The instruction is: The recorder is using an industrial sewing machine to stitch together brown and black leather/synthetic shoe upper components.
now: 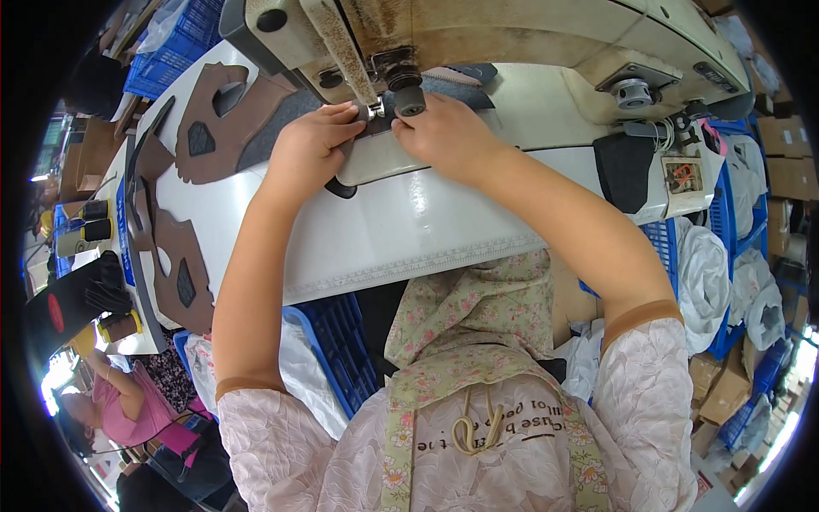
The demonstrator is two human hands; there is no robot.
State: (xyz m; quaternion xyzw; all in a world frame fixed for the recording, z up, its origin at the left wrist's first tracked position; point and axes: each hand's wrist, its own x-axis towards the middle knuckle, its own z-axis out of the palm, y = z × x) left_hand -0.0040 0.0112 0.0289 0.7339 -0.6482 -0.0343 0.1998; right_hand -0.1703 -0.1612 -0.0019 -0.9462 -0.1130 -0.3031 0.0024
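My left hand (311, 136) has its fingers curled down and pressed flat on a dark grey cut piece (345, 154), pinning it to the small raised bed (384, 162) of the sewing machine (512, 43); my right hand (444, 136) is bent the same way on the other side, fingertips pushed against the piece just beside the dark roller foot (409, 98). The two hands nearly meet under the needle (375, 109). The piece is mostly hidden by my fingers, so I cannot tell its full outline; what shows runs left to right along the bed's near edge, with a curved end hanging off toward my left. Further out, the white table (401, 230) carries brown cut upper pieces (226, 119) with grey inserts, laid in a row along its left side. Blue plastic crates (337, 341) stand below the table edge, and white bundles (708, 282) sit in crates at my right.
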